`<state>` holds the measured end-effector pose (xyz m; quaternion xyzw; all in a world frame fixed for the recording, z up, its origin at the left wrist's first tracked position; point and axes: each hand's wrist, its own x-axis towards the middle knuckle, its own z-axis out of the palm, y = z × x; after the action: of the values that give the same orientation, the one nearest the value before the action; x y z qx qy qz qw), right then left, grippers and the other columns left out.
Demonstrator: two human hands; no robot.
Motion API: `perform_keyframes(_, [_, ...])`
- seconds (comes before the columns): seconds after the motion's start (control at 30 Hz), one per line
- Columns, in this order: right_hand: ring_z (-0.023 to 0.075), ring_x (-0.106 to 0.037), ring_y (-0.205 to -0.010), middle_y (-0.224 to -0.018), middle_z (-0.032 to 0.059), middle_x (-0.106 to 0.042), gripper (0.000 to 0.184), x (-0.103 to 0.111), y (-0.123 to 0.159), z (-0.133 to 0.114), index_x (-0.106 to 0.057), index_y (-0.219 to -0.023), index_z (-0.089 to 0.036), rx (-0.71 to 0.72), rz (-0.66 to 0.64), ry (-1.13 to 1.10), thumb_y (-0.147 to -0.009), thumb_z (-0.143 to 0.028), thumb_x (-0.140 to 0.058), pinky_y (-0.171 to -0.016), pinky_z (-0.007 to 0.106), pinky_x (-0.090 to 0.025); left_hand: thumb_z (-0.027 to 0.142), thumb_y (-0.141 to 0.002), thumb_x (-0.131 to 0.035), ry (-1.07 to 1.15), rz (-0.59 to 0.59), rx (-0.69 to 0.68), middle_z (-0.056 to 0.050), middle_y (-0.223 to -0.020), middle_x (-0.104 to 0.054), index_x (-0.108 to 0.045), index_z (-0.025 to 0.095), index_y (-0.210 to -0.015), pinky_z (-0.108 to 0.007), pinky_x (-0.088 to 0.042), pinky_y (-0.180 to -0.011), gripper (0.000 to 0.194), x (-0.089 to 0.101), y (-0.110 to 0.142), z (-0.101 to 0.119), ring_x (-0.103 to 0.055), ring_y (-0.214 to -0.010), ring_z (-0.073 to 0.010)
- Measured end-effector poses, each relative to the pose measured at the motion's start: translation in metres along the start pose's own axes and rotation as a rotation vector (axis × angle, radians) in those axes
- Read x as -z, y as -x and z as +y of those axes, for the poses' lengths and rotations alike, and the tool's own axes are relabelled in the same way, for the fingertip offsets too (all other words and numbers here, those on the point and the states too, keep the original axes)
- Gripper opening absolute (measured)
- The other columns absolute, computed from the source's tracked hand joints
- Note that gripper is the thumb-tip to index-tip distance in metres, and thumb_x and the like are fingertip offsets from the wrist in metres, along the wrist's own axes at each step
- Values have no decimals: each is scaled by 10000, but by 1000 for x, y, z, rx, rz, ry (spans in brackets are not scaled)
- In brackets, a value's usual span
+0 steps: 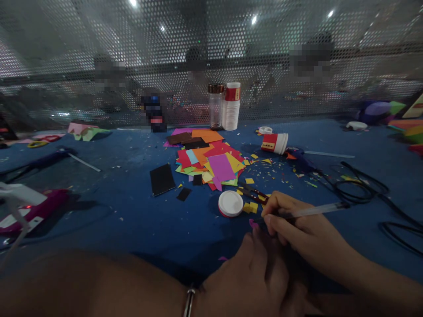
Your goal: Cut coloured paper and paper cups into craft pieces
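Observation:
My right hand [294, 220] grips a pen [317, 210] with a clear barrel, its tip pointing left. At that tip is a small curled piece of purple paper [253, 223]. My left hand [254, 273] is closed just below, its fingertips at the purple paper, which it seems to pinch. Another purple scrap [223, 259] shows beside the left hand. Ahead of both hands sit a white round lid [230, 203] with a red edge, small yellow paper squares [250, 207] and dark-handled thread snips [253, 193].
Colored paper sheets [220, 167] are piled mid-table. A tipped red-and-white paper cup [275, 143] and a glue gun [302, 159] with a looping cord lie right. Behind stand a glass bottle [216, 108] and stacked cups [231, 112]. A magenta device [39, 211] is at left.

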<state>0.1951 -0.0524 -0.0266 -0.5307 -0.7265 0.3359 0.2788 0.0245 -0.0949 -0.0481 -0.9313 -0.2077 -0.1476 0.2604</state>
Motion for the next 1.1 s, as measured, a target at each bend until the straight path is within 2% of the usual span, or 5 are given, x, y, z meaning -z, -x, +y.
perform_keyframes(0.37, [135,-503,-527,-591,-30,-548,153,0,-1,-2,-520,-738,-232,18,1,36,-874,-226,-450,-516,280,-391,310,-983,-401,-17,50,27,-141,-1143,-708,-573,136,-1316,-410,-477,-897,414,-2,0,2,-682,-1004,-283])
perform_keyframes(0.6, [134,-504,-522,-601,-32,-561,146,0,-1,-1,-518,-747,-232,-2,-4,15,-878,-228,-455,-518,278,-394,329,-986,-402,-24,-3,4,-180,-1204,-676,-553,135,-1329,-426,-480,-882,422,-2,1,3,-675,-1021,-290])
perform_keyframes(0.93, [128,-499,-517,-607,-27,-575,142,0,0,-1,-516,-745,-229,8,0,21,-876,-213,-464,-509,273,-390,301,-986,-386,-11,58,58,-143,-1149,-708,-574,137,-1308,-394,-497,-879,408,-3,1,3,-684,-1007,-277])
perform_keyframes(1.1, [136,-515,-534,-600,-26,-567,144,0,0,-1,-526,-745,-233,1,1,12,-875,-220,-465,-512,273,-388,298,-986,-408,-19,34,28,-152,-1158,-703,-559,130,-1324,-405,-491,-892,406,-1,1,1,-684,-1011,-275])
